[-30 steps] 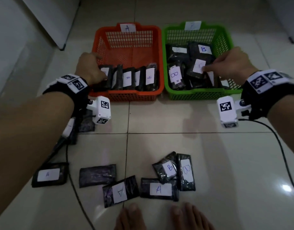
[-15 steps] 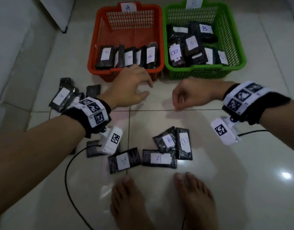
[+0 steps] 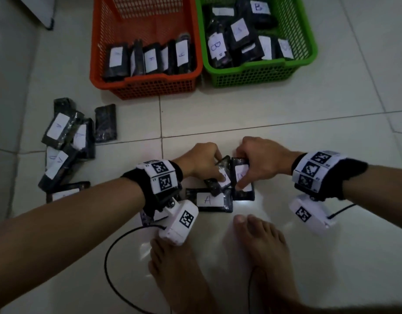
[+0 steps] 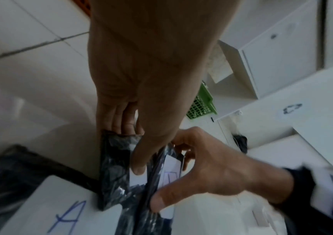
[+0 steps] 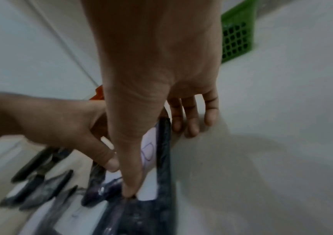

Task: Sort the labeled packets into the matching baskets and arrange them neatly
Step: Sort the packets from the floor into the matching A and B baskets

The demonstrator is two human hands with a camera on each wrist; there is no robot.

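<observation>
The orange basket (image 3: 148,87) holds a row of upright A packets. In the green basket (image 3: 252,73) the B packets lie loosely. Near my feet, my left hand (image 3: 218,172) pinches a small black packet (image 3: 224,183), thumb on its white label (image 4: 135,178) and fingers (image 4: 121,127) on its far end. My right hand (image 3: 241,177) grips the long B packet (image 3: 245,193) beside it, thumb (image 5: 129,189) on the label and fingers (image 5: 189,125) at the far edge. An A packet (image 3: 208,200) lies flat just in front of both.
A heap of black packets (image 3: 61,141) lies on the tiled floor to the left, and another packet (image 3: 59,196) shows behind my left forearm. My bare feet (image 3: 261,250) and black cables (image 3: 118,279) are close below the hands. A white cabinet (image 3: 36,10) stands at the far left.
Both hands left the baskets and came down to the packets by my feet. Each has taken hold of a packet there. My head has tilted further down.
</observation>
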